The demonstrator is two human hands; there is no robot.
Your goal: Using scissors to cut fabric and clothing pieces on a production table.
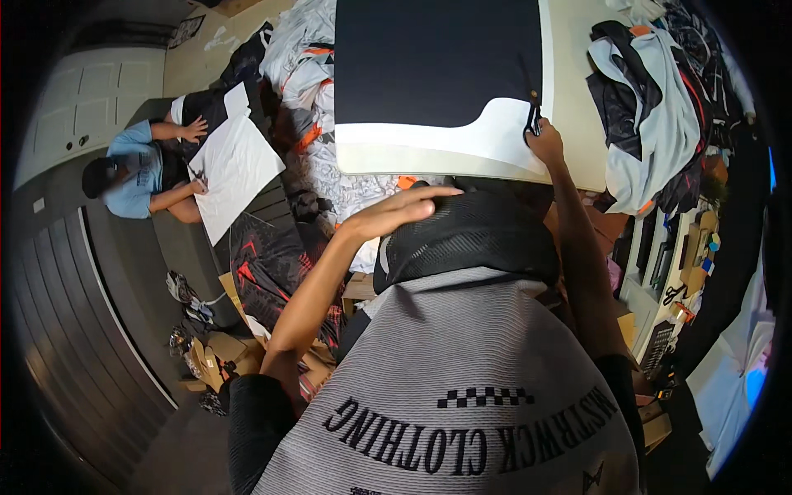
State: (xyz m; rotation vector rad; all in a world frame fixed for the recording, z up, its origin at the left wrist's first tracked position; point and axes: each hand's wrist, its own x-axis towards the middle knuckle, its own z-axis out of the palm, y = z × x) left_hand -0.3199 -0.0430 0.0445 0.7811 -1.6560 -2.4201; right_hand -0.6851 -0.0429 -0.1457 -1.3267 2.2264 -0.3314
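Observation:
My right hand (545,145) is closed round the handles of a pair of scissors (534,107) at the table's near right. The dark blades point away from me, over the right border of a large sheet with a black printed panel (437,62) and a white margin (396,139). A curved edge divides the black from the white beside the scissors. My left hand (404,208) lies flat with fingers stretched out on the black mesh cloth (478,235) over my lap, away from the sheet.
The cream table (577,107) carries grey and black garments (652,107) at its right. White scraps (318,124) are heaped left of it. Farther left, a seated person (136,169) handles scissors over a white sheet (239,165). Cardboard boxes (227,355) stand at lower left.

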